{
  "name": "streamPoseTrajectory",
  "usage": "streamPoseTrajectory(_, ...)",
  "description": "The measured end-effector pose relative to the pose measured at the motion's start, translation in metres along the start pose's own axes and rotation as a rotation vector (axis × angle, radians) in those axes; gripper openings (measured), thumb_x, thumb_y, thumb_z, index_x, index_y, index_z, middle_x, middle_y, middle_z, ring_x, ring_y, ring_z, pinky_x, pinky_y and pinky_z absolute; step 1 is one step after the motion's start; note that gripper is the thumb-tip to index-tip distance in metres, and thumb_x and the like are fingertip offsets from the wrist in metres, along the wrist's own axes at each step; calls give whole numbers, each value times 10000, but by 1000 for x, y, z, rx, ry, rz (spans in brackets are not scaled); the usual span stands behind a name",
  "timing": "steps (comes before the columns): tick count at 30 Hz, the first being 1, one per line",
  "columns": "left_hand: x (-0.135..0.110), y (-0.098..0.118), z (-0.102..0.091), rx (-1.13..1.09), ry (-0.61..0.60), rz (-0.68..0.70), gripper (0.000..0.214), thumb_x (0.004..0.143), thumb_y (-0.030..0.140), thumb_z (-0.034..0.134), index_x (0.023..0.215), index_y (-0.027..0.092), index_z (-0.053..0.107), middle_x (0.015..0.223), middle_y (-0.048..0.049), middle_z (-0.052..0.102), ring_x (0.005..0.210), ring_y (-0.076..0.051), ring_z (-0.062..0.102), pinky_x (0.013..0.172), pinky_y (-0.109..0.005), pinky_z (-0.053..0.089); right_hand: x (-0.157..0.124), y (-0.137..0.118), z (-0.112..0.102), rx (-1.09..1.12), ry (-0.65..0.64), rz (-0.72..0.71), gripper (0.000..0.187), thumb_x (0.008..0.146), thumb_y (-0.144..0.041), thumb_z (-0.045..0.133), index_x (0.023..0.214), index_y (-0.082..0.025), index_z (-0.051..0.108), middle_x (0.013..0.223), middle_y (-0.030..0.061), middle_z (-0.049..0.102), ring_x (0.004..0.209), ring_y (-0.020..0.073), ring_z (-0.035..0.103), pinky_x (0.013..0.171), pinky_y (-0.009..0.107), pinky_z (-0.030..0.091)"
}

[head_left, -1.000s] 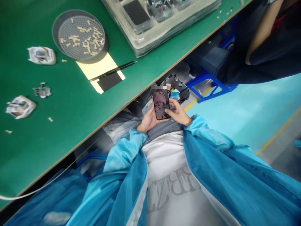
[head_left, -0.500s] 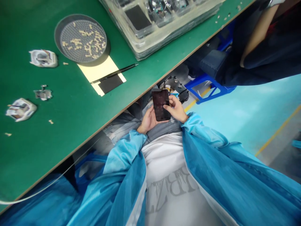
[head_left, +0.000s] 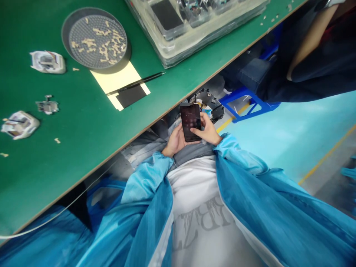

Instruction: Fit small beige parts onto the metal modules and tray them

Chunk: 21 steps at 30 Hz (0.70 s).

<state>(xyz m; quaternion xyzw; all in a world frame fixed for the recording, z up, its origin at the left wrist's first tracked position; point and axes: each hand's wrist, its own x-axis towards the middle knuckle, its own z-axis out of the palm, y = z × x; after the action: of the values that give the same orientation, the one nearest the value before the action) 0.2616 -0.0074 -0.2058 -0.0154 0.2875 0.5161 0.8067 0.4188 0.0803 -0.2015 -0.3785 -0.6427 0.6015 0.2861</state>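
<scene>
A dark smartphone is held over my lap, below the table edge, its screen facing up and dimly lit. My left hand cradles it from the left and underneath; part of those fingers is hidden behind the phone. On the right side, my right hand grips the phone's edge, with the thumb lying across the lower screen. Just beyond the phone sits a black bin with scraps inside, partly covered by the phone and hand.
On the green table stand a round grey dish of small tan pieces, tweezers on yellow paper, white housings and a clear parts tray. A blue stool and another person's arm are at right.
My right thumb has moved down and left across the phone screen, where faint round marks now show. The camera view has shifted slightly; the phone stays in both hands.
</scene>
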Motion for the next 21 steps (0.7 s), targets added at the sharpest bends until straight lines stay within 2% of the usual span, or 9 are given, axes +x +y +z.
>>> streamPoseTrajectory(6, -1, 0, -1, -14, -11, -9, 570, 1075, 544, 307, 1518, 255, 519, 1363, -105, 689, 1335, -358, 614, 1148, -622, 473, -2, -4, -4, -31, -59, 5, 710, 736, -411, 865, 1289, -244, 452, 1231, 77, 652, 1163, 275, 638, 975, 409, 518)
streamPoseTrajectory(10, -1, 0, 1, -37, 13, -28, 552, 1079, 515, 318, 1533, 264, 507, 1358, -105, 693, 1335, -363, 614, 1145, -625, 474, 2, -6, 5, 17, 82, 72, 503, 820, -561, 789, 1104, -258, 505, 1025, 25, 682, 966, 236, 665, 878, 391, 534)
streamPoseTrajectory(12, 0, 0, 2, -45, 25, -30, 544, 1081, 500, 319, 1537, 268, 505, 1365, -103, 691, 1342, -362, 609, 1147, -623, 472, 4, -6, 10, 27, 148, 81, 474, 835, -609, 762, 1039, -264, 508, 960, 12, 671, 917, 228, 658, 846, 384, 533)
streamPoseTrajectory(14, 0, 0, 2, -42, 29, -25, 544, 1082, 499, 317, 1540, 270, 502, 1377, -100, 684, 1350, -361, 603, 1150, -619, 471, 5, -6, 12, 19, 159, 74, 479, 828, -614, 768, 1037, -266, 513, 962, 15, 666, 923, 233, 655, 845, 387, 530)
streamPoseTrajectory(18, 0, 0, 1, -29, 18, -22, 549, 1079, 513, 323, 1538, 272, 503, 1377, -98, 683, 1351, -363, 601, 1152, -623, 469, 3, -6, 6, 19, 79, 70, 503, 818, -548, 784, 1123, -262, 503, 1043, 32, 671, 999, 252, 658, 886, 399, 524)
streamPoseTrajectory(21, -1, 1, 0, -21, 6, -15, 551, 1080, 515, 319, 1531, 263, 512, 1370, -100, 686, 1345, -362, 606, 1150, -628, 471, 0, -5, -2, 17, -43, 41, 652, 759, -441, 834, 1256, -247, 459, 1194, 68, 652, 1147, 282, 643, 976, 417, 511)
